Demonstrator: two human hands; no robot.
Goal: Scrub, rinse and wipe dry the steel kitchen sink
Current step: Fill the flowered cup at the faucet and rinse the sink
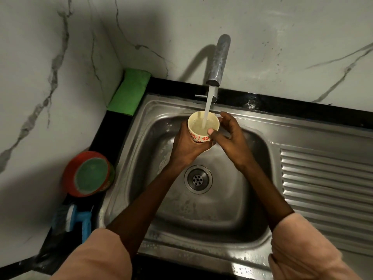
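Steel sink (252, 199) set into a dark bench (282, 102), basin toward the bench's left end, ribbed drainboard (327, 184) running off to the right edge. Basin walls wet, patches of suds on the left wall and floor; drain (198, 179) at centre. Tap (218, 61) at the back edge, water running in a steady stream.

Red tub (88, 174) with greenish contents stands on the left strip of bench, beside the basin. Folded green cloth (129, 91) leans in the back-left corner. Blue-handled brush (77, 219) lies near the front-left corner (bristles hard to make out).

Small patterned cup (202, 126) held over the back of the basin, directly under the stream, partly filled. Left hand (186, 146) wrapped around the cup's side and base. Right hand (230, 136) pinches the cup's rim, thumb on the near lip, fingers at the far side.
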